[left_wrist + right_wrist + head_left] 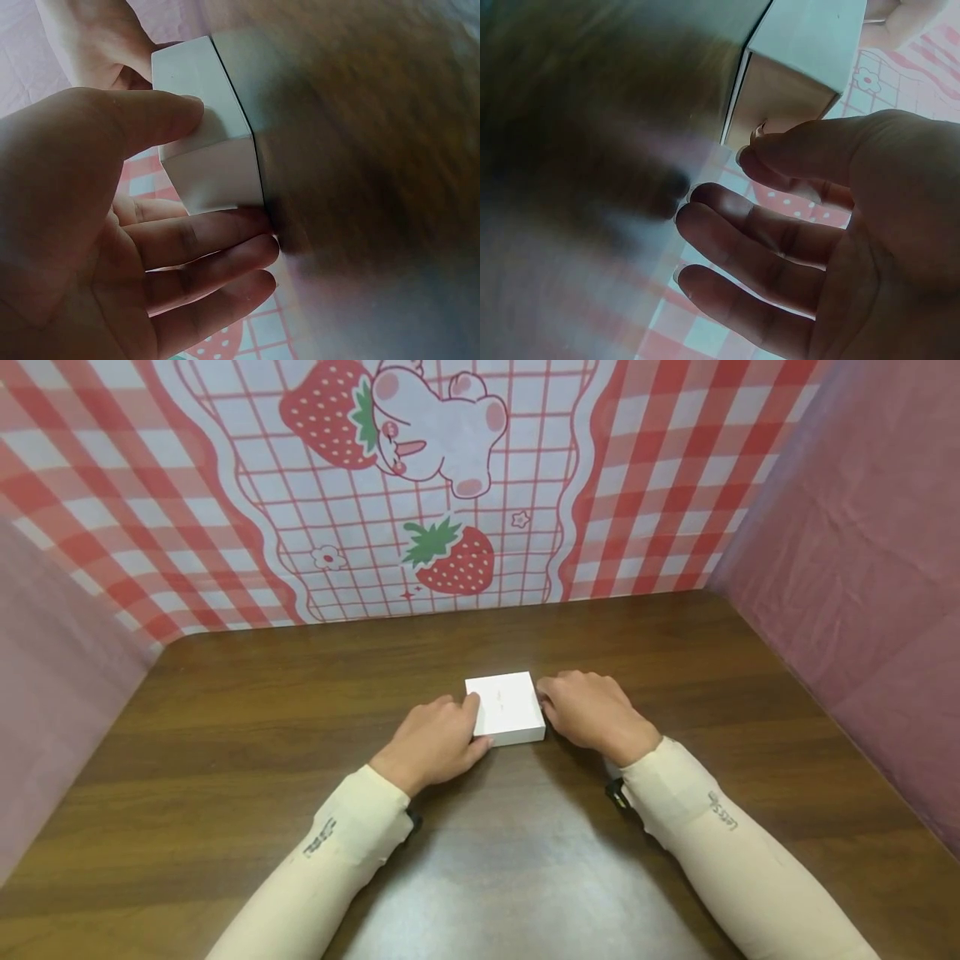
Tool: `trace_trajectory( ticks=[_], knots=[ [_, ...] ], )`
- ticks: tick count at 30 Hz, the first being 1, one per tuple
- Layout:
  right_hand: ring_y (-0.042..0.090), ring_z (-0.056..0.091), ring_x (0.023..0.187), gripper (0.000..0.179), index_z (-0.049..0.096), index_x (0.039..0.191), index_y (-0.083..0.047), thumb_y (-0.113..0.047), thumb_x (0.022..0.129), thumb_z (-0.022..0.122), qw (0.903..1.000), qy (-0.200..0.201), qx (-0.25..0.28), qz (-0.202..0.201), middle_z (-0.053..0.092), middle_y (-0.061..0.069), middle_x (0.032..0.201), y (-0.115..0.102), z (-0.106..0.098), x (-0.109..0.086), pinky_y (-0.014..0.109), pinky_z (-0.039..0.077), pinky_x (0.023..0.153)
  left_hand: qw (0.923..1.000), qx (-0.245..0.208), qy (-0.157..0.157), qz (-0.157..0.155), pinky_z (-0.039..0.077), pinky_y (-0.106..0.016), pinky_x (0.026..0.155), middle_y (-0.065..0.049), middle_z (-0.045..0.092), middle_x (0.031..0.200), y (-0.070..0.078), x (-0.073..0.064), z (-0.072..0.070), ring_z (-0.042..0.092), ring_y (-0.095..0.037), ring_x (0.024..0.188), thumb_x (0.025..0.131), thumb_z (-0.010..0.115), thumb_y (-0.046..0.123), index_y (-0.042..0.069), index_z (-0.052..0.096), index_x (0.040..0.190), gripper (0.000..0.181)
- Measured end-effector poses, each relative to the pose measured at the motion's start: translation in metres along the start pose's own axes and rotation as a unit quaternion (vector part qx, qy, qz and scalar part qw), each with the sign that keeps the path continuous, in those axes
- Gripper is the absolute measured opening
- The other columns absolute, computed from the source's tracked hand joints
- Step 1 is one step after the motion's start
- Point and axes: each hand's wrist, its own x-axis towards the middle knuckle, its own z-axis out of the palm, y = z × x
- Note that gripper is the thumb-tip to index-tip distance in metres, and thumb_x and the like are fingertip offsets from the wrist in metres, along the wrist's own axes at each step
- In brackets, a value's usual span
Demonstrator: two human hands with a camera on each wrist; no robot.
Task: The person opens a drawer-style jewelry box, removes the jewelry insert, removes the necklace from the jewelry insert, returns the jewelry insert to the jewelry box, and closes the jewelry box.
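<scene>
A flat white box point(506, 703) with faint print on its lid lies on the wooden table, between both hands. My left hand point(437, 739) holds it from the left: the thumb point(176, 120) presses the near side and the fingers lie along the left end. At the right end is my right hand point(588, 706), thumb and index fingertips brought together against that end face. A small thin tab-like edge point(760, 129) shows at the thumb tip, pinched there; what it is I cannot tell. The other right fingers point(742, 247) are bent loosely beside the table surface.
The brown wooden table point(262, 693) extends around the box on all sides. A red-and-white checked cloth with strawberries point(457, 560) hangs behind it. Pink cloth point(862, 543) hangs at the right, and more at the left.
</scene>
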Motion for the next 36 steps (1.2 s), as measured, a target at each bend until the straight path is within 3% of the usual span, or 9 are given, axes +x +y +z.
trace_trajectory(
  ticks=[22,36],
  knots=[
    [0.034,0.065,0.075,0.013,0.067,0.088,-0.011,-0.018,0.097,0.061,1.0,0.0,0.004,0.009,0.066,0.009,0.081,0.0033,-0.0015,-0.0014,0.055,0.05,0.058,1.0,-0.002,0.001,-0.001,0.052,-0.041,0.06,-0.007,0.065,0.08,-0.0009,0.0,0.0004,0.061,-0.022,0.075,0.096,0.066,0.04,0.001,0.057,0.109,0.042],
    [0.03,0.063,0.071,0.013,0.066,0.085,-0.013,-0.018,0.096,0.061,0.9999,-0.006,0.004,0.011,0.063,0.007,0.077,0.0047,-0.0022,-0.0018,0.052,0.049,0.056,1.0,-0.004,-0.002,0.0,0.052,-0.041,0.061,-0.007,0.064,0.079,-0.0007,-0.0007,-0.0003,0.061,-0.021,0.075,0.096,0.066,0.04,0.001,0.057,0.109,0.042]
  ],
)
